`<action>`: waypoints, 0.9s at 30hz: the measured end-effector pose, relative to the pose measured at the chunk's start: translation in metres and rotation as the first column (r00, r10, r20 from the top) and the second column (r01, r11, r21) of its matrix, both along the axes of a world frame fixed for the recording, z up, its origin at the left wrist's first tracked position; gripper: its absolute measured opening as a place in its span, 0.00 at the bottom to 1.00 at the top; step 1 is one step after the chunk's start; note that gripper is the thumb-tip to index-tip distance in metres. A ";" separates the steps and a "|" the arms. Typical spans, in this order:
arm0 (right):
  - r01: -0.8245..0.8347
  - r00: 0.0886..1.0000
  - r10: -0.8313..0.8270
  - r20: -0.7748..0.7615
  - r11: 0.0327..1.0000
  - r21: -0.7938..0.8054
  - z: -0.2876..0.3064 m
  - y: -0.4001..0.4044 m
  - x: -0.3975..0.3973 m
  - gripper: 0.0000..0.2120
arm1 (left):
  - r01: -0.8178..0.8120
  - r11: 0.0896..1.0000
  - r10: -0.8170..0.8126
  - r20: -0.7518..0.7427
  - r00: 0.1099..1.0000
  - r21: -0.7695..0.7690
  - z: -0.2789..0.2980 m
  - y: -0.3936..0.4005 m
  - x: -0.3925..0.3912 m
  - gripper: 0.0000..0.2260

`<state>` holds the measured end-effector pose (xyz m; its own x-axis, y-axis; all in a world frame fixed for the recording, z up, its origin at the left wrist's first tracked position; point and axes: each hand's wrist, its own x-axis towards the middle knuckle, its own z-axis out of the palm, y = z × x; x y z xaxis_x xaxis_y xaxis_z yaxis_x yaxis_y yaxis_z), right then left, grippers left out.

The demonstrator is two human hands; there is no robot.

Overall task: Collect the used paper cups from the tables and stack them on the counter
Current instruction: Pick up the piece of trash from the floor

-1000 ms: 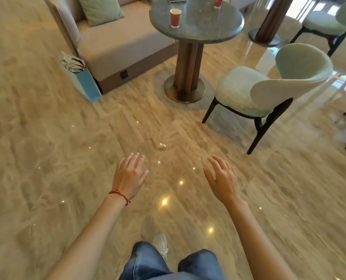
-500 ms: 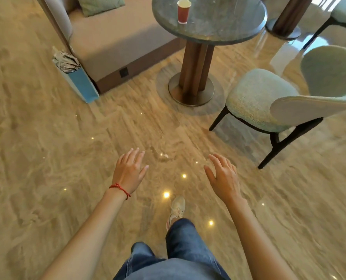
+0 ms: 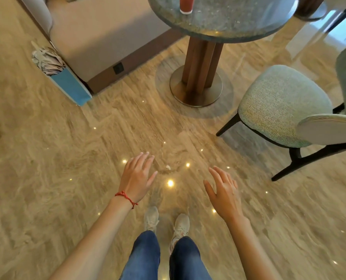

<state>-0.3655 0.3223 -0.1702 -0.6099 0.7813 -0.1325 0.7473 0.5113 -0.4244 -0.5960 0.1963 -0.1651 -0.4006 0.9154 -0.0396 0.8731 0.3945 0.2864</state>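
A red paper cup (image 3: pixel 186 6) stands on the round grey stone table (image 3: pixel 228 23) at the top of the view; its upper part is cut off by the frame edge. My left hand (image 3: pixel 136 176), with a red string at the wrist, hovers over the floor with fingers spread and holds nothing. My right hand (image 3: pixel 223 191) is held out beside it, also open and empty. Both hands are well short of the table and the cup.
The table's wooden pedestal (image 3: pixel 200 63) stands on a metal base. A beige sofa (image 3: pixel 99 35) is at the left, with a blue bag of papers (image 3: pixel 65 77) leaning on its corner. A pale green chair (image 3: pixel 289 106) stands at the right. My two feet (image 3: pixel 166 223) are on polished marble floor.
I have walked towards the table: it, the sofa and the chair are nearer and larger, and the cup has slid to the top edge. Both hands stay open and empty.
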 end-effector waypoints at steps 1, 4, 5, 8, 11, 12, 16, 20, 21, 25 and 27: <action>0.023 1.000 -0.023 -0.007 1.000 -0.004 -0.014 0.004 -0.005 0.21 | -0.004 1.000 0.004 0.025 1.000 0.002 -0.015 0.006 -0.006 0.20; 0.064 0.998 -0.064 -0.028 0.998 -0.015 -0.071 0.018 -0.021 0.21 | -0.069 0.997 0.066 0.144 0.987 0.016 -0.073 0.029 -0.025 0.25; 0.070 0.997 -0.071 -0.027 0.997 -0.021 -0.094 0.023 -0.024 0.21 | -0.087 0.996 0.082 0.172 0.982 0.020 -0.096 0.035 -0.031 0.25; 0.089 0.996 -0.089 -0.018 0.996 -0.029 -0.166 0.032 -0.029 0.21 | -0.079 0.997 0.076 0.167 0.983 0.016 -0.170 0.049 -0.045 0.23; 0.114 0.993 -0.115 -0.037 0.993 -0.029 -0.244 0.039 -0.033 0.23 | -0.011 1.000 0.013 0.142 0.990 -0.018 -0.246 0.057 -0.056 0.27; 0.114 0.993 -0.115 -0.037 0.993 -0.023 -0.270 0.042 -0.034 0.25 | 0.006 1.000 -0.003 0.140 0.990 -0.025 -0.273 0.059 -0.059 0.28; 0.077 0.997 -0.077 -0.018 0.997 -0.008 -0.371 0.056 -0.041 0.27 | 0.042 0.999 -0.037 0.172 0.984 -0.026 -0.376 0.073 -0.068 0.30; 0.051 0.998 -0.052 -0.023 0.999 -0.019 -0.459 0.072 -0.051 0.20 | 0.082 0.997 -0.077 0.209 0.975 -0.014 -0.469 0.091 -0.072 0.29; 0.050 0.998 -0.050 -0.032 0.999 -0.016 -0.480 0.076 -0.054 0.20 | 0.087 0.996 -0.080 0.218 0.973 -0.019 -0.493 0.097 -0.073 0.26; 0.049 0.996 -0.048 -0.075 0.999 0.010 -0.550 0.088 -0.061 0.19 | 0.105 0.994 -0.097 0.274 0.957 -0.015 -0.575 0.115 -0.076 0.20; 0.057 0.994 -0.057 -0.090 0.998 0.004 -0.574 0.092 -0.063 0.19 | 0.104 0.994 -0.095 0.287 0.953 -0.015 -0.607 0.120 -0.078 0.19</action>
